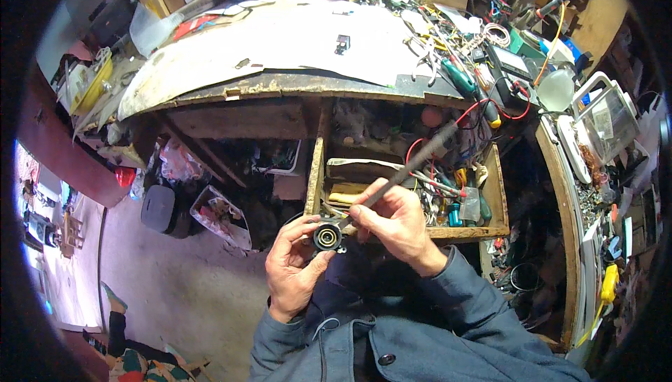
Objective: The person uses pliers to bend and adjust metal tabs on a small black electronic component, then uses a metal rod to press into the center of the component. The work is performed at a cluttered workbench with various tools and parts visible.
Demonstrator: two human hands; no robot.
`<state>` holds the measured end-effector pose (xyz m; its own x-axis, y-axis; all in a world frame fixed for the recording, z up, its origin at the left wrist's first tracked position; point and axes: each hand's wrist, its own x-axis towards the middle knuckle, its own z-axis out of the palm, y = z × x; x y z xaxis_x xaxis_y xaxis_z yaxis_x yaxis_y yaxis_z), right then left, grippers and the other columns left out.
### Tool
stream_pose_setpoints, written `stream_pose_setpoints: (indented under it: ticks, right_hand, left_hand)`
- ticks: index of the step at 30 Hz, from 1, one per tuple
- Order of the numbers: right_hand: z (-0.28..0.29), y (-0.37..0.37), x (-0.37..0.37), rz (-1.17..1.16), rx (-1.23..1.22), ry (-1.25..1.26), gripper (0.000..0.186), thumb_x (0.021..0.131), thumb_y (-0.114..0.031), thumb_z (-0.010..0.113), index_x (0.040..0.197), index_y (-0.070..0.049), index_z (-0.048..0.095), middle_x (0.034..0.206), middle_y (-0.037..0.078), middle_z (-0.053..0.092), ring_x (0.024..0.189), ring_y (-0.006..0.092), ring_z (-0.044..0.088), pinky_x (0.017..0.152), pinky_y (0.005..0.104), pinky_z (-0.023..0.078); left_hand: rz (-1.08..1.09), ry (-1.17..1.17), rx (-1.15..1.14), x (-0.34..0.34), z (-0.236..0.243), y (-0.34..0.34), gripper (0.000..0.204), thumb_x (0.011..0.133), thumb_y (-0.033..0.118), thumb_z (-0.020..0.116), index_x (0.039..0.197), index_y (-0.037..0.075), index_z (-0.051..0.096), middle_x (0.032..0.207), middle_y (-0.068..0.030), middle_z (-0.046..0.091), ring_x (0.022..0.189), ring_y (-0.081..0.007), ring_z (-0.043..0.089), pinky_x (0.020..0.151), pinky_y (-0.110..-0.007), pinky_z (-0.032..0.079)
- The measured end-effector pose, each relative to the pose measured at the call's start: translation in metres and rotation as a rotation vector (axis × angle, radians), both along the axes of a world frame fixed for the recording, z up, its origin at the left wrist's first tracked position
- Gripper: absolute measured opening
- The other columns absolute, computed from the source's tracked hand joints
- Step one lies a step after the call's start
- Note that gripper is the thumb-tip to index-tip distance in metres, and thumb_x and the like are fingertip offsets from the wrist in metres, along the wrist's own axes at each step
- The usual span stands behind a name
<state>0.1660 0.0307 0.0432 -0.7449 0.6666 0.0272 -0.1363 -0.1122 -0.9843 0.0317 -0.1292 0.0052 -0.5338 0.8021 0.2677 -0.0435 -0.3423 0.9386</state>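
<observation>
My left hand [292, 270] is closed round a small black round part [327, 238] with brass-coloured concentric rings on its face, the thumb below and fingers along the upper left. My right hand [400, 226] pinches a long dark grey bar-like tool [418, 165] between thumb and fingers. The tool slants up to the right over the drawer, and its lower end meets or lies close to the part's upper right edge. I cannot tell whether they touch. Both hands are in front of my body, just short of the open drawer [467, 232].
Inside the drawer lie wires and screwdrivers. Beyond it, the workbench [266, 42] carries a white sheet and a small black piece [342, 44]. Tools, cables and a meter [509, 63] crowd its right side. A bin of scraps [221, 217] stands on the floor at left, near a person's leg [115, 322].
</observation>
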Motion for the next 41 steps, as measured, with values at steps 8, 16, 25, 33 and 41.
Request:
stream_pose_setpoints:
  ticks: [8,16,25,33,41]
  right_hand:
    - [-0.008,-0.025,0.000,-0.088,-0.027,0.041,0.017,0.095,-0.003,0.073,0.094,0.001,0.057,0.082,0.013,0.071,0.065,0.0169,0.070,0.059,0.0279,0.058]
    - [-0.008,-0.028,0.001,-0.105,-0.057,0.058,0.017,0.095,-0.003,0.073,0.093,0.001,0.057,0.081,0.011,0.070,0.065,0.0154,0.069,0.058,0.0275,0.058]
    - [-0.010,-0.028,0.001,-0.094,-0.019,0.022,0.014,0.096,-0.005,0.073,0.095,0.000,0.060,0.081,0.007,0.069,0.066,0.0109,0.067,0.058,0.0247,0.055]
    - [-0.008,-0.023,0.003,-0.058,0.026,-0.019,0.011,0.097,-0.009,0.073,0.101,0.000,0.068,0.082,0.001,0.070,0.071,0.0052,0.063,0.062,0.0215,0.051]
    - [-0.008,-0.004,0.010,0.093,0.174,-0.072,0.013,0.102,-0.016,0.069,0.106,-0.003,0.071,0.082,0.000,0.069,0.069,0.0059,0.061,0.061,0.0227,0.049]
  left_hand:
    - [0.185,0.153,-0.007,0.010,-0.004,0.005,0.047,0.081,-0.009,0.078,0.124,-0.002,0.059,0.134,-0.0150,0.055,0.117,-0.0223,0.064,0.099,-0.033,0.056]
    - [0.264,0.243,0.020,0.013,-0.010,0.006,0.047,0.080,-0.008,0.080,0.123,-0.002,0.060,0.132,-0.0159,0.056,0.117,-0.0235,0.063,0.097,-0.034,0.055]
    - [0.150,0.128,0.020,0.010,-0.008,0.003,0.047,0.081,-0.010,0.078,0.124,-0.003,0.060,0.136,-0.0184,0.056,0.120,-0.0253,0.064,0.098,-0.035,0.057]
    - [0.079,0.108,-0.021,0.009,-0.001,-0.001,0.047,0.083,-0.007,0.078,0.128,-0.002,0.063,0.141,-0.0192,0.056,0.124,-0.0257,0.062,0.101,-0.037,0.056]
    - [0.071,0.105,-0.044,0.004,-0.005,-0.002,0.047,0.087,-0.001,0.078,0.132,0.000,0.065,0.147,-0.0195,0.054,0.130,-0.0284,0.059,0.105,-0.038,0.053]
